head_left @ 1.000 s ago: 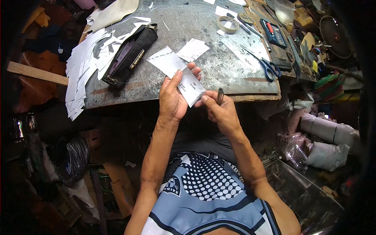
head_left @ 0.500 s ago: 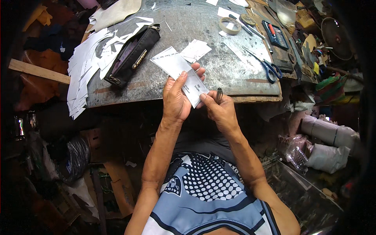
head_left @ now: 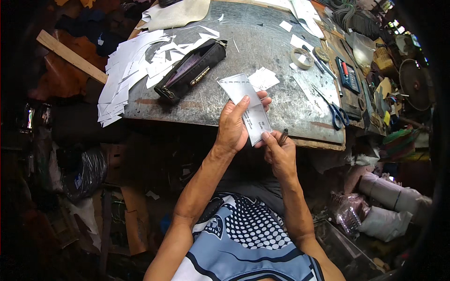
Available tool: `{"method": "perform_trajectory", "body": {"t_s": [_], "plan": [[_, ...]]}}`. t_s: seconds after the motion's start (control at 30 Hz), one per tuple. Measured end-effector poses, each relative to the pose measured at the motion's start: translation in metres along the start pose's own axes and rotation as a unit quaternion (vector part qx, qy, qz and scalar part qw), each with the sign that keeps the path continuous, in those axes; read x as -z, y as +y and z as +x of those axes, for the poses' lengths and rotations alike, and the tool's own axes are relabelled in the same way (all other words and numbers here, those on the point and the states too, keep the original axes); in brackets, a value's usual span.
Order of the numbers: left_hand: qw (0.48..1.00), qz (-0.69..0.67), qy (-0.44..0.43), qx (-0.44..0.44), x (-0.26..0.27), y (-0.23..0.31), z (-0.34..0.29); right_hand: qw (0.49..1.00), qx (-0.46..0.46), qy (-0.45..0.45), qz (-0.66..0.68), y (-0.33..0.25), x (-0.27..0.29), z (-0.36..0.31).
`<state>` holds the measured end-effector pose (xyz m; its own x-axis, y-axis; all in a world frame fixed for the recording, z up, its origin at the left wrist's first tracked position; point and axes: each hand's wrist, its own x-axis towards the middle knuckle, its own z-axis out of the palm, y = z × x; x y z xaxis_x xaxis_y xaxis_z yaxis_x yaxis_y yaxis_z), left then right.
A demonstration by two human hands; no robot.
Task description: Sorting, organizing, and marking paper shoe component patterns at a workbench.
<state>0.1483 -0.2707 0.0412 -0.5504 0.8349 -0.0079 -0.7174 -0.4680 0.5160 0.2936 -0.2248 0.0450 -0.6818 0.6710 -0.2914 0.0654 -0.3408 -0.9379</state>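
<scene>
A long white paper piece [head_left: 255,117] with dark marks and a slanted top edge is held over the table's front edge. My left hand [head_left: 234,122] grips it along its side, thumb on top and fingers behind. My right hand [head_left: 280,153] pinches its lower corner between thumb and finger. A dark pen [head_left: 283,136] also sits in the right hand, sticking up past the fingers. Just beyond the paper lie several small white paper cuttings [head_left: 264,78]. To the left of my hands, a black zippered pouch [head_left: 192,70] lies gaping on the table.
The worn metal-topped table [head_left: 187,110] carries a pile of white paper sheets [head_left: 123,70] at left. At right are blue-handled scissors [head_left: 336,114], a tape roll [head_left: 302,59] and a dark tray [head_left: 348,77]. A wooden plank [head_left: 70,56] juts in from the left. Wrapped bundles [head_left: 391,192] lie lower right.
The whole view has shifted, so the table and pouch sit further right in the picture. Both hands keep the same hold on the paper piece and pen.
</scene>
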Motion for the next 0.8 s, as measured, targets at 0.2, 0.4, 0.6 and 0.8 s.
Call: {"method": "perform_trajectory", "body": {"t_s": [0.2,0.4,0.6,0.8], "plan": [[1.000,-0.007,0.004,0.002,0.000,0.001,0.002,1.000,0.005,0.005,0.009,-0.002,-0.004,0.002],[0.999,-0.032,0.019,0.040,0.001,-0.005,-0.004,1.000,-0.015,0.006,0.013,-0.004,-0.005,0.001],[0.998,-0.002,0.049,0.028,0.023,0.026,0.004,0.962,0.105,0.043,-0.250,-0.038,0.019,0.022],[0.995,0.049,0.065,0.050,0.029,0.043,0.025,0.817,0.229,0.079,-0.524,-0.076,0.048,0.105]]}}
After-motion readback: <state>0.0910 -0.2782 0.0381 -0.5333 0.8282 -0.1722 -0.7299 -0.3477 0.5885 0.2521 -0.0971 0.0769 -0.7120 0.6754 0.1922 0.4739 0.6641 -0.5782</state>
